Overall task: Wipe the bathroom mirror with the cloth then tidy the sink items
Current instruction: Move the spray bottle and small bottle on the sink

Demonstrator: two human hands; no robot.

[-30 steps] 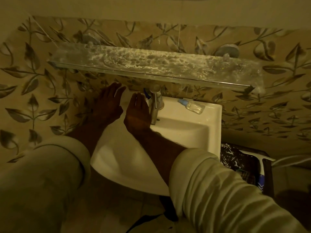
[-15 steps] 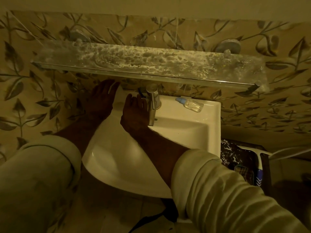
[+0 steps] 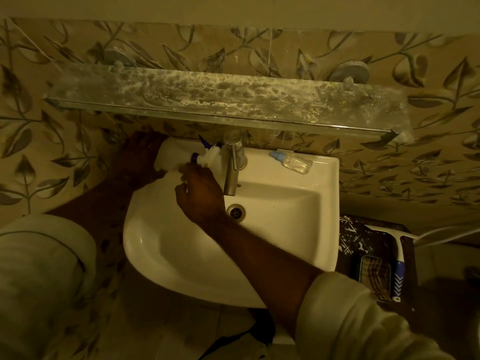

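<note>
A white spray bottle [image 3: 171, 158] with a blue trigger lies on its side on the back left rim of the white sink [image 3: 285, 229]. My left hand [image 3: 137, 157] wraps around the bottle's body by the wall. My right hand [image 3: 201, 192] reaches across the basin, its fingers curled at the bottle's neck just left of the steel faucet [image 3: 233, 165]. A small clear bottle [image 3: 294, 162] with a light blue cap lies on the back right rim. The mirror is out of view.
A stained glass shelf [image 3: 220, 105] juts from the leaf-patterned wall just above the faucet. Right of the sink, a dark patterned surface [image 3: 353, 242] carries a white and blue squeegee [image 3: 397, 258] and a striped item [image 3: 374, 279].
Both hands lay flat over the sink's back left corner; now they close on the spray bottle, which has come into sight. The right hand has pulled back slightly towards the basin.
</note>
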